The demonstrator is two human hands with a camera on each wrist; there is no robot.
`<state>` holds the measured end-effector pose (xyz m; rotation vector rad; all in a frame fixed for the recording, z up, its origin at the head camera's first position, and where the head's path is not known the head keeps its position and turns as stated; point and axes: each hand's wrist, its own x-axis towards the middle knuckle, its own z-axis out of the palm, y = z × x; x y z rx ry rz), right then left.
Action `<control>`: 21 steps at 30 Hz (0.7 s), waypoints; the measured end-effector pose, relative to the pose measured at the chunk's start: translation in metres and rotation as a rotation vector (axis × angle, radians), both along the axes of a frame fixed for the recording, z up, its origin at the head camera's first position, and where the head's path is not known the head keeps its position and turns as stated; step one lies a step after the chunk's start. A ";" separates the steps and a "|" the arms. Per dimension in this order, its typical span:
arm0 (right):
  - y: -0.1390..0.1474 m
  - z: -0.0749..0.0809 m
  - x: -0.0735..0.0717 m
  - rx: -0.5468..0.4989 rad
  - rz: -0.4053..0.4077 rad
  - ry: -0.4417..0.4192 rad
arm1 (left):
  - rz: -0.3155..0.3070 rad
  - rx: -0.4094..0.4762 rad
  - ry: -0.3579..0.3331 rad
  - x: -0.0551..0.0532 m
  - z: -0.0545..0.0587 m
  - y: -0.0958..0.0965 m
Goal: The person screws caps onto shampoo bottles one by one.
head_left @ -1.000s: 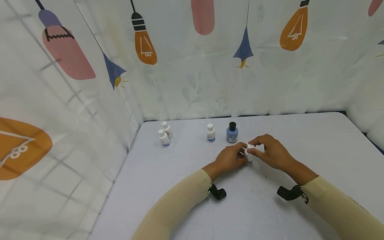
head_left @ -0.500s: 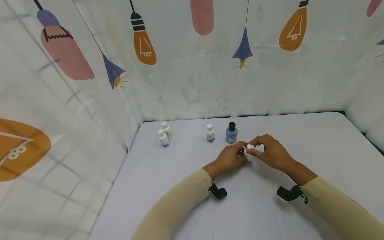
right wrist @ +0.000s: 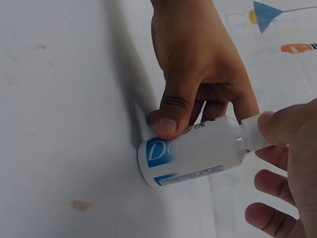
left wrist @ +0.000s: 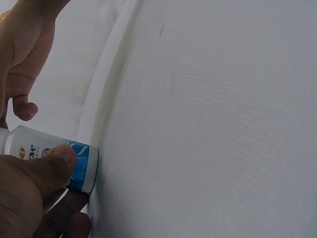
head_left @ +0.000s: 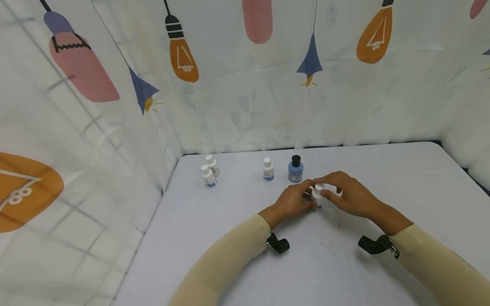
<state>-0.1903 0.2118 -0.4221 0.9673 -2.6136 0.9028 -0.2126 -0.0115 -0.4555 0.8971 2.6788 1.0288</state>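
A small white Dove bottle (head_left: 317,197) with a blue band stands on the table, gripped by my left hand (head_left: 292,201) from its left side. In the left wrist view, the thumb (left wrist: 55,166) lies across the label. My right hand (head_left: 350,196) is at the top, thumb and index finger pinching the white cap (right wrist: 252,133). Its other fingers are held off the bottle (right wrist: 208,148) in the right wrist view. Part of the bottle is hidden behind the fingers of both hands.
Just behind the hands stands a blue bottle (head_left: 295,172) with a black cap. Left of it is another white bottle (head_left: 269,172). Two more white bottles (head_left: 209,177) stand close together at the back left. A patterned curtain (head_left: 245,106) hangs behind the white-covered table (head_left: 306,263).
My right hand and forearm have shifted slightly to the right, and its fingers have changed position around the cap. The left hand keeps its hold on the bottle.
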 end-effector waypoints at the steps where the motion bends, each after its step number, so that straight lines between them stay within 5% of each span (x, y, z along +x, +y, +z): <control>1: 0.000 0.000 0.000 -0.002 0.008 0.012 | -0.002 -0.002 0.004 0.000 0.000 0.000; 5: -0.003 0.000 -0.001 0.000 -0.023 0.017 | 0.004 -0.007 0.002 0.000 -0.001 0.000; 13: -0.010 0.001 -0.003 0.025 -0.166 -0.131 | 0.016 -0.026 0.002 -0.001 0.000 0.000; 21: -0.009 0.002 -0.002 0.029 -0.172 -0.169 | 0.019 -0.029 0.002 0.001 0.001 -0.001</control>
